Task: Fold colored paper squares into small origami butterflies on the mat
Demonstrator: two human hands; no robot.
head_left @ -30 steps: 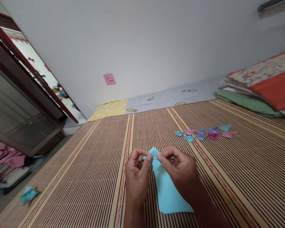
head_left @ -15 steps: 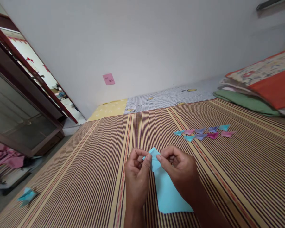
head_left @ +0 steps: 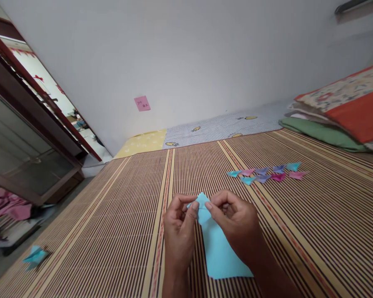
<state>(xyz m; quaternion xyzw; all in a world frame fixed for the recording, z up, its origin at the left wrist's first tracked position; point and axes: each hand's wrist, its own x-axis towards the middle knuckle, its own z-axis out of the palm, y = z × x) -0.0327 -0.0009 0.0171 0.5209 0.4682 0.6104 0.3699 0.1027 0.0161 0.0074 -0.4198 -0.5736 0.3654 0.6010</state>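
Note:
Between my two hands is a small folded light-blue paper [head_left: 202, 214], with a pointed tip at its top. My left hand [head_left: 180, 227] pinches its left side between thumb and fingers. On the right side, my right hand [head_left: 236, 217] pinches it the same way. Below, a larger light-blue sheet [head_left: 225, 256] lies flat on the striped mat [head_left: 127, 231], partly covered by my right hand and forearm. Where the folded piece and the sheet meet, I cannot tell if they touch.
Several small folded papers in blue, pink and purple [head_left: 262, 171] lie in two rows on the mat. A blue folded piece [head_left: 35, 257] sits at the lower left. Folded bedding [head_left: 354, 111] is stacked at the right. A pink note [head_left: 142, 103] is on the wall.
The folded paper between my hands has tilted very slightly at its tip. Both hands keep nearly the same place and grip.

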